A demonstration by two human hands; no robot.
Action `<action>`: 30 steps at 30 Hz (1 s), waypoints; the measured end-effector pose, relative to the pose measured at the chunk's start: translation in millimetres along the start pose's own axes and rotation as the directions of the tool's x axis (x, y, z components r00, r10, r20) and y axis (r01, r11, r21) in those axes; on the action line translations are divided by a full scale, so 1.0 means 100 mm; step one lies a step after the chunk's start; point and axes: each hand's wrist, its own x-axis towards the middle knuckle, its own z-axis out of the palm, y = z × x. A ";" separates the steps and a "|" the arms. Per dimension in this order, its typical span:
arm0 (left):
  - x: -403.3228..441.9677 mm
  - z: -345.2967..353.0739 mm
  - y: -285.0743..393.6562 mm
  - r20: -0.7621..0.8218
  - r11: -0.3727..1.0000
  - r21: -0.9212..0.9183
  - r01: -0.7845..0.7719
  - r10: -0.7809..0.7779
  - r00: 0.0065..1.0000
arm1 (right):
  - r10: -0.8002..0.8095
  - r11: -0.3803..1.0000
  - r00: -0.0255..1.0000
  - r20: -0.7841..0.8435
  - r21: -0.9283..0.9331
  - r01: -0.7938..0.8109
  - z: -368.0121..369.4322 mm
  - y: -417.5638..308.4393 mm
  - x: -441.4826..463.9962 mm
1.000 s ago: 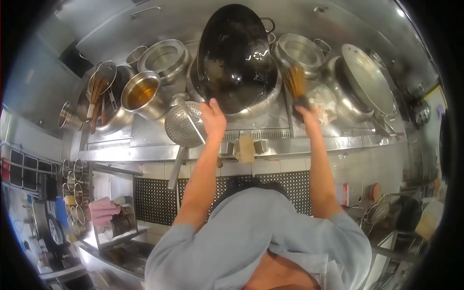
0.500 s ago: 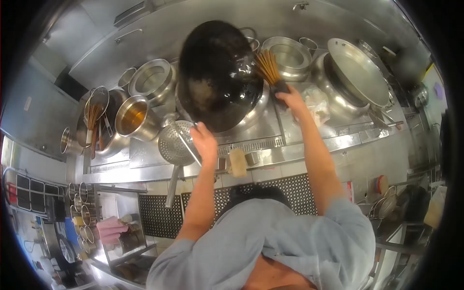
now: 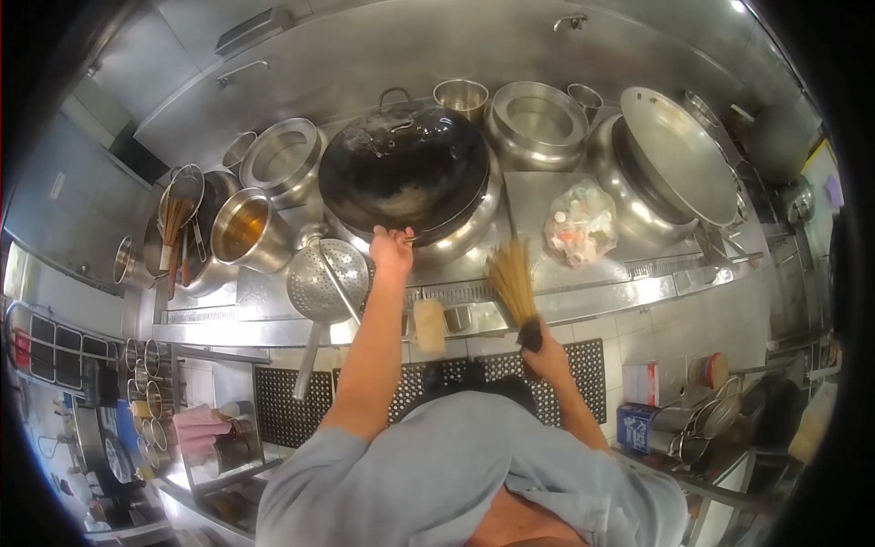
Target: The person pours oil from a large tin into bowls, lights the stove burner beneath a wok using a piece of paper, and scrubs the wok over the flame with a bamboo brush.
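Observation:
A large black wok with two loop handles rests on the round metal stove ring, its inside wet and shiny toward the far side. My left hand is closed at its near rim, fingers round the near handle. My right hand grips the dark bound end of a bamboo wok brush, held off the counter's front edge with the bristles pointing away from me. Below the wok, on the left, a perforated strainer lies with its long handle hanging over the edge.
A pot of amber liquid stands left of the strainer. A crumpled plastic bag lies on the counter at right. Beyond it a wide pale pan leans on another burner. A beige block sits at the front edge.
The wok was tilted up steeply and is now lowered onto the ring. My right hand has drawn the brush away from the wok, down toward my body. My left hand stays at the near rim.

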 end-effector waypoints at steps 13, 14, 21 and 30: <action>-0.41 -0.02 0.17 0.839 -0.483 0.522 -0.703 0.143 0.525 | -0.615 0.701 0.678 -0.402 0.113 0.704 -2.18 -2.13 1.28; -0.29 -0.04 0.17 0.797 -0.564 0.522 -0.641 0.053 0.602 | -0.675 0.632 0.564 -0.476 0.022 0.775 -2.32 -2.46 1.48; -0.14 -0.14 0.18 0.840 -0.539 0.450 -0.712 -0.014 0.542 | -0.568 0.812 0.739 -0.363 -0.104 0.574 -1.87 -4.42 3.20; -0.10 -0.11 0.25 0.868 -0.462 0.451 -0.764 0.026 0.496 | -0.291 0.741 0.692 0.660 -0.302 0.600 -0.17 -3.10 2.51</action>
